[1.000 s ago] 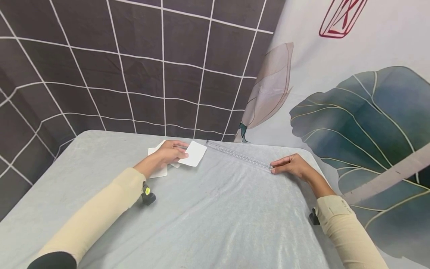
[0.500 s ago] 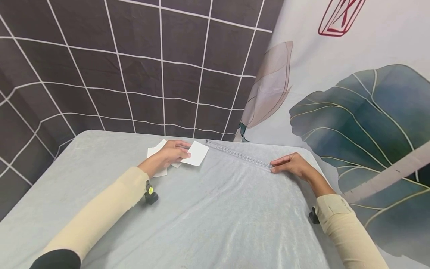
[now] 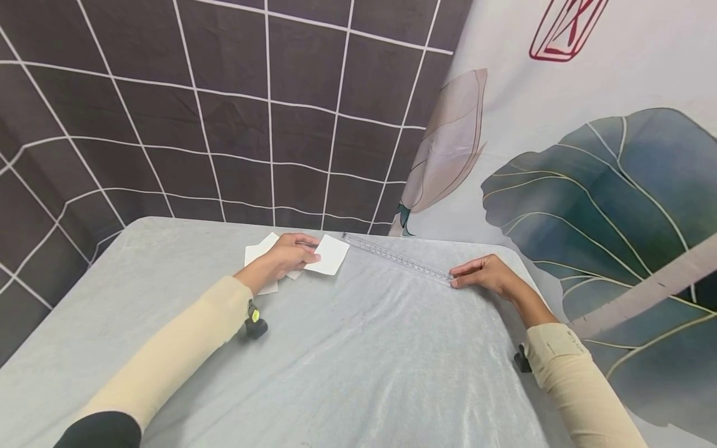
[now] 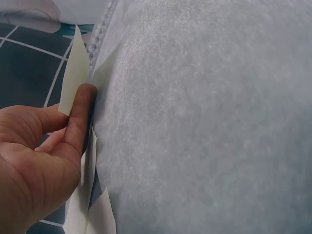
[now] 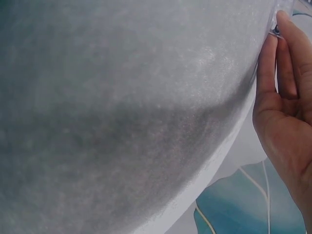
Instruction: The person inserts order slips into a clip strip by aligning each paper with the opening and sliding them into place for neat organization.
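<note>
I notice that the left hand (image 3: 290, 254) has moved slightly right, so its pinched white card (image 3: 330, 256), at frame centre, now comes closer to the clear ruler (image 3: 396, 256), whose right end the right hand (image 3: 484, 274) pinches.

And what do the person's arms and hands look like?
The left hand and right hand are gloveless. The left sleeve and right sleeve are cream; black material shows at the left one's end. The left wrist device is black with a yellow-green spot; the right wrist device is black.
</note>
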